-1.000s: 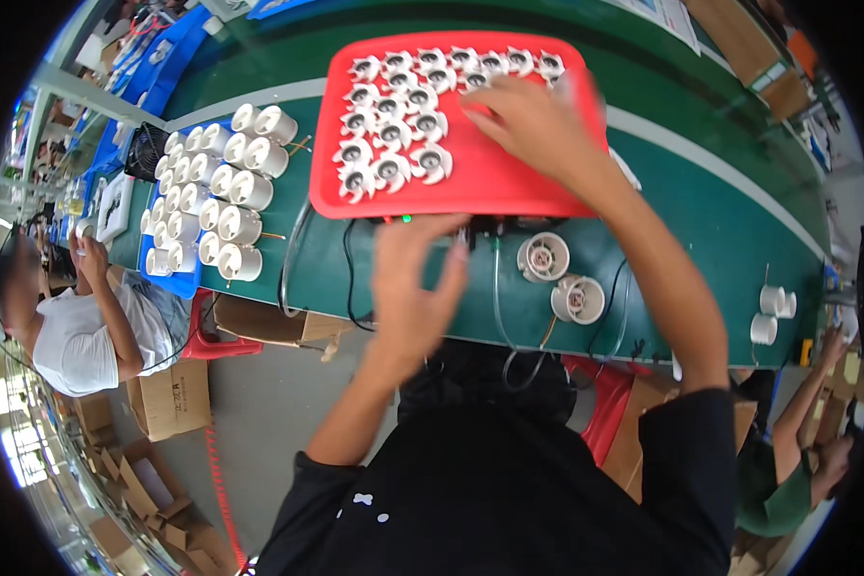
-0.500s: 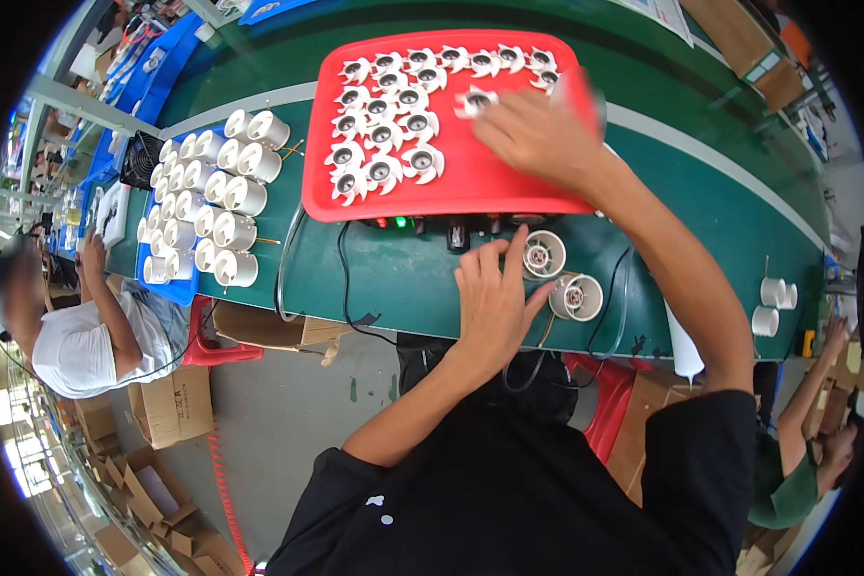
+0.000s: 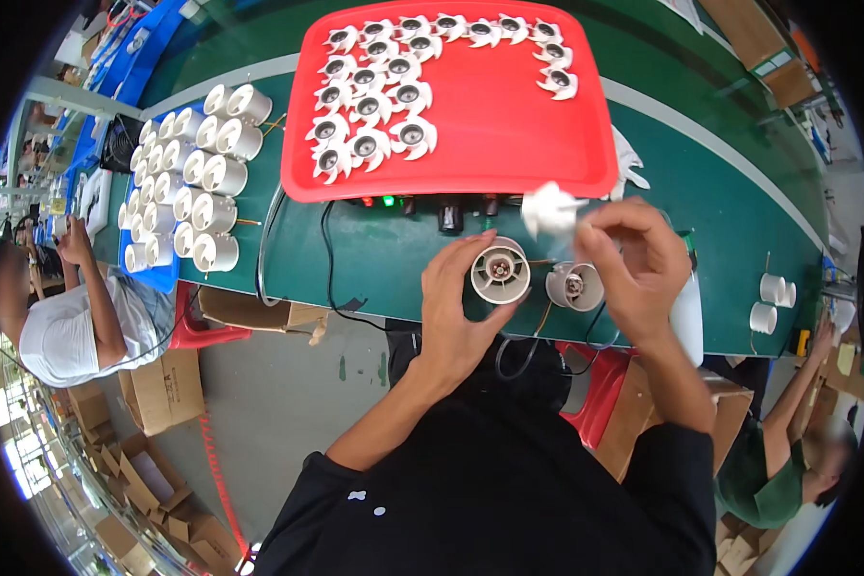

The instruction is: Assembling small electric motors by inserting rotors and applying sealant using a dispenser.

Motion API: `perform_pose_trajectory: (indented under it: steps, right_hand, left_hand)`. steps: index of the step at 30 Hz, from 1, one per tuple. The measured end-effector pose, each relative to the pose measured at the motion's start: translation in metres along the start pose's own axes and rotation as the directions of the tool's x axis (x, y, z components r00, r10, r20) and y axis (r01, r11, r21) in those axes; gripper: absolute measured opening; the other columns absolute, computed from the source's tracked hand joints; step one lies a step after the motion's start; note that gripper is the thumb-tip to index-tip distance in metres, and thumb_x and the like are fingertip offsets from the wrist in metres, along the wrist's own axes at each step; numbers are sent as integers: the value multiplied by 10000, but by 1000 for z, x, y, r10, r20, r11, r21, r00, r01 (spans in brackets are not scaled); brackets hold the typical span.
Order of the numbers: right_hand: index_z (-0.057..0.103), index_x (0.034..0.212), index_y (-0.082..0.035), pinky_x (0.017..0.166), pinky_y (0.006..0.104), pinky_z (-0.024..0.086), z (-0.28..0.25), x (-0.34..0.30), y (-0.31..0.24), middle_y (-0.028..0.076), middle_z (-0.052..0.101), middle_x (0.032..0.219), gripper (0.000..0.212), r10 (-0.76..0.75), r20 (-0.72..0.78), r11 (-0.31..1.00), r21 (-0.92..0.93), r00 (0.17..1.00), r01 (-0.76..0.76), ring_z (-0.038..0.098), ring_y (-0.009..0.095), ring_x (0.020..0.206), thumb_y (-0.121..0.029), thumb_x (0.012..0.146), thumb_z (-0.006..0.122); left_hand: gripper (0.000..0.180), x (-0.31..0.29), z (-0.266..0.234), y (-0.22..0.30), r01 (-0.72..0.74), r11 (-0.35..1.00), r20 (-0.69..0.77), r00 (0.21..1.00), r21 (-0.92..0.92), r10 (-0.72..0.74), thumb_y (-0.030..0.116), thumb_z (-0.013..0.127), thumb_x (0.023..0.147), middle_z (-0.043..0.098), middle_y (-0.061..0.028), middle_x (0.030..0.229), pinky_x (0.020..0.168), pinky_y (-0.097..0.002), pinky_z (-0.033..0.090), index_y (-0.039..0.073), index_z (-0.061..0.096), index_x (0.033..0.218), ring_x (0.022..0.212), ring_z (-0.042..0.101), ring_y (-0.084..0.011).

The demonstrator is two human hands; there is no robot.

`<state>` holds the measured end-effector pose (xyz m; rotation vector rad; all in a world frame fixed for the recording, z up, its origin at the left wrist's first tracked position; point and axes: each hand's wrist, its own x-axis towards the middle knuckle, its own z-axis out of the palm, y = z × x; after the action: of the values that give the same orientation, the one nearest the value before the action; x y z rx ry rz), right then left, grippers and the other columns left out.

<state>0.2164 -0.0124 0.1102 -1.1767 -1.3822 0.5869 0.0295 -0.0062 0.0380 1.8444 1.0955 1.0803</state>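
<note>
My left hand [image 3: 458, 312] is wrapped round a white cylindrical fan housing [image 3: 500, 272], whose open end with spokes and a central hub faces up. To its right, a second white fan housing [image 3: 574, 286] lies on the green table. Above that one, my right hand [image 3: 638, 264] pinches a white fan impeller [image 3: 551, 208], blurred by motion and apart from both housings. Several more impellers [image 3: 413, 134] with dark round centres stand in rows on the red tray [image 3: 509, 144], mostly toward its left side and along its far edge.
Many white housings [image 3: 215, 211] stand on a blue tray [image 3: 163, 278] at the left. Dark equipment [image 3: 449, 216] with a green light sits under the red tray's near edge. A white bottle [image 3: 686, 322] stands right of my right hand. Co-workers [image 3: 86, 317] sit at both sides.
My right hand has come back from the tray toward the housings with an impeller in it. My left hand has closed round the nearer housing and shifted it slightly left.
</note>
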Motion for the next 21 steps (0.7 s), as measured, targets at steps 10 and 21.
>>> perform_pose_trajectory:
  steps: [10, 21]
  right_hand:
    - [606, 954, -8, 544, 173, 382, 24, -34, -5, -29, 585, 739, 129, 630, 247, 722, 163, 736, -672, 496, 10, 631, -119, 936, 669]
    - [600, 919, -1, 556, 199, 387, 22, -21, 0, -20, 563, 724, 103, 675, 328, 711, -50, 661, -701, 483, 31, 648, -82, 924, 662]
  left_hand:
    - [695, 3, -21, 10, -114, 990, 106, 989, 88, 105, 40, 839, 617, 608, -74, 1269, 982, -406, 375, 65, 572, 1258, 1166, 520, -300]
    - [703, 0, -26, 3, -76, 990, 189, 981, 120, 53, 47, 833, 629, 602, -61, 1294, 992, -404, 371, 61, 564, 1278, 1177, 521, -286]
